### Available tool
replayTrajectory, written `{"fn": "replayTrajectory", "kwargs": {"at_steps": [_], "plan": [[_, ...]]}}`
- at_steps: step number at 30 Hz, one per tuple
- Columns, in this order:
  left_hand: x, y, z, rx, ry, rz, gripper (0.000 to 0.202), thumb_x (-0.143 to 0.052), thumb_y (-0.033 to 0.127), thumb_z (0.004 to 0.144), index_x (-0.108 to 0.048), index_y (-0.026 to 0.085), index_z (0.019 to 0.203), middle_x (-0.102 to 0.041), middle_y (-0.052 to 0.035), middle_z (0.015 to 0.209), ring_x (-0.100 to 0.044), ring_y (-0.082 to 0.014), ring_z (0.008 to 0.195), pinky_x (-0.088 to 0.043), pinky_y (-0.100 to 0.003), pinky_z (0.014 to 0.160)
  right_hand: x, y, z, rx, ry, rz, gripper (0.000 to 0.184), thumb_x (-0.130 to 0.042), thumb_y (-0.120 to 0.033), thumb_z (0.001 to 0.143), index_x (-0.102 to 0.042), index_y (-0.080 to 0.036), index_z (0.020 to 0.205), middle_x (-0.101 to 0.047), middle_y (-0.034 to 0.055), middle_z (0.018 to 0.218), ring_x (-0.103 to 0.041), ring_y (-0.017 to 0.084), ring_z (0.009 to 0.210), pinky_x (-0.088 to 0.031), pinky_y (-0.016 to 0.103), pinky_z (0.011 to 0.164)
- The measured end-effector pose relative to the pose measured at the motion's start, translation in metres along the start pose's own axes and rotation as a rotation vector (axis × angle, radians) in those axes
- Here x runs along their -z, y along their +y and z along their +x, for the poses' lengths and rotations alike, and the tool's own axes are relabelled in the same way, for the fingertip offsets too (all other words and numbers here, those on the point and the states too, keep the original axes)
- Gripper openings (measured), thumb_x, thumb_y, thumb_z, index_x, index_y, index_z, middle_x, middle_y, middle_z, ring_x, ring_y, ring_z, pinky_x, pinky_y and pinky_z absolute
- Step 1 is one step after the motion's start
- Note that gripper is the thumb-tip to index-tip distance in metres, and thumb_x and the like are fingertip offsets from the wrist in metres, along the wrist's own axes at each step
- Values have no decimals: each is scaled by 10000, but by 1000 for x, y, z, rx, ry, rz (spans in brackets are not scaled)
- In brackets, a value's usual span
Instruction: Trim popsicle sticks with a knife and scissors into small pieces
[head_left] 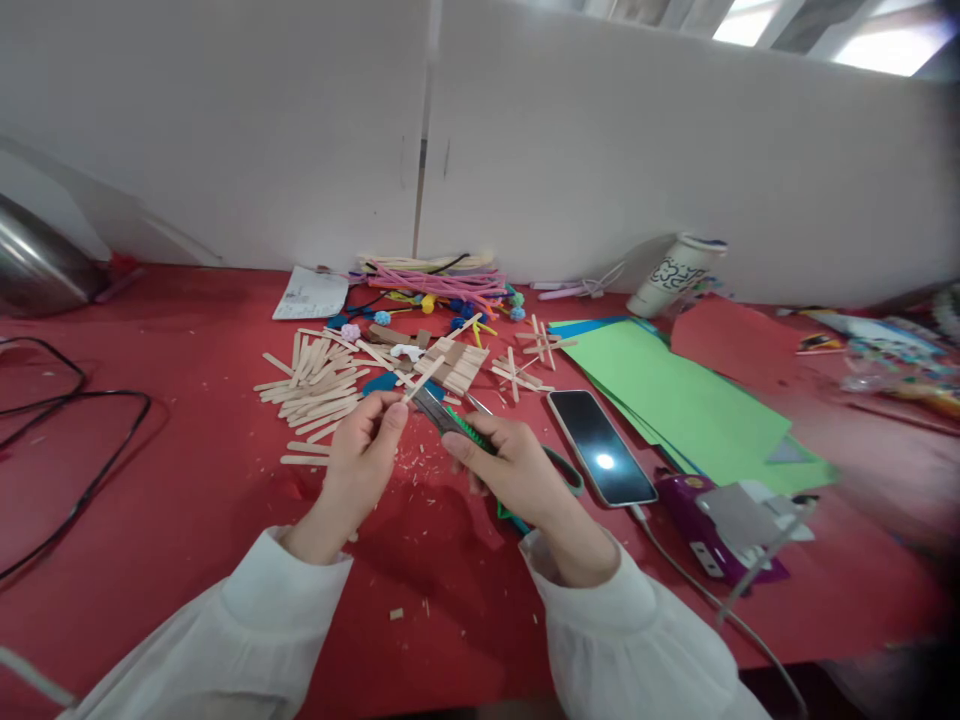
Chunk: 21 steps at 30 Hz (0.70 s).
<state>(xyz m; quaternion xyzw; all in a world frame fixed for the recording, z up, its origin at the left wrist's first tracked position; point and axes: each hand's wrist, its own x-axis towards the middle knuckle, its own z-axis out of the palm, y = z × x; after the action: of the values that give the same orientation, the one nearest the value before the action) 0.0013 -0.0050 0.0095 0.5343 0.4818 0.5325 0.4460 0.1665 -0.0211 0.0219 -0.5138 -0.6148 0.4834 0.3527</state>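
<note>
My left hand (364, 455) pinches a wooden craft stick (424, 378) that points up and to the right. My right hand (510, 465) grips a box cutter (439, 412) with a wide grey blade and a green toothed part. Its blade end meets the stick near my left fingertips; I cannot tell whether it cuts in. A pair of scissors (564, 470) lies partly hidden behind my right hand. Beyond both hands, a small panel of craft sticks (454, 365) lies flat. Many loose craft sticks (319, 385) are heaped to the left.
Wood chips litter the red table (420, 560). A phone (602, 447) lies right of my right hand, before green paper (675, 385) and a purple power strip (712, 525). Pipe cleaners (435, 285) lie at the back, a cup (675, 273) at back right. A black cable (112, 480) runs left.
</note>
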Motion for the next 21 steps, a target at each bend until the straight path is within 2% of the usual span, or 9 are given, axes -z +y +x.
{"fn": "replayTrajectory", "kwargs": {"at_steps": [3,5,7,9,11,14,16,18,21], "plan": [[2,3,5,125,13,-291,147,-547,293,776,-533,165,704,-367,68,467,-292,-59,419,-228,-188,410,6,1,3,-46,-60,173,315,-577,-490,738,-514,-183,702,-515,-52,516,-427,57,360,-328,195,367],[8,6,12,225,35,-504,146,-520,235,786,-496,162,662,-349,72,458,-270,-46,395,-216,-172,392,12,4,5,-66,-21,210,330,-548,-516,739,-512,-188,737,-527,-46,548,-424,65,363,-323,209,367],[17,10,19,224,84,-604,123,-490,157,784,-497,152,661,-338,74,453,-258,-37,384,-202,-157,375,17,8,9,-28,132,30,313,-522,-505,760,-524,-192,764,-541,-33,579,-476,91,423,-361,230,418],[27,14,25,190,95,-641,91,-485,115,780,-527,152,708,-327,80,439,-244,-36,372,-196,-150,361,19,13,12,30,287,-274,271,-519,-452,778,-567,-193,841,-598,1,662,-563,141,559,-416,266,524],[36,19,28,156,89,-651,93,-479,98,775,-546,153,741,-331,81,433,-250,-37,367,-206,-144,356,19,18,13,47,333,-496,275,-516,-396,787,-594,-195,957,-657,44,793,-615,195,711,-443,308,630],[46,24,31,153,95,-662,119,-454,104,776,-557,137,727,-351,71,446,-285,-33,371,-236,-137,356,15,21,14,4,319,-644,323,-512,-355,793,-591,-194,1063,-679,91,954,-633,253,828,-450,359,700],[50,26,32,168,115,-678,131,-446,104,768,-530,135,672,-360,66,460,-304,-28,372,-244,-135,353,12,21,13,-7,338,-648,358,-522,-348,790,-575,-182,1104,-671,111,1010,-628,277,887,-454,382,730],[51,26,33,176,124,-672,155,-460,112,765,-487,139,615,-330,74,458,-283,-20,360,-226,-135,340,8,21,13,34,343,-561,398,-532,-359,787,-553,-166,1134,-659,122,1047,-617,274,943,-461,388,769],[49,24,33,158,112,-648,237,-488,157,802,-435,148,571,-271,90,442,-224,-12,339,-189,-138,323,2,20,12,113,258,-367,421,-548,-375,773,-544,-148,1128,-660,118,1026,-623,229,926,-483,362,779]]}}
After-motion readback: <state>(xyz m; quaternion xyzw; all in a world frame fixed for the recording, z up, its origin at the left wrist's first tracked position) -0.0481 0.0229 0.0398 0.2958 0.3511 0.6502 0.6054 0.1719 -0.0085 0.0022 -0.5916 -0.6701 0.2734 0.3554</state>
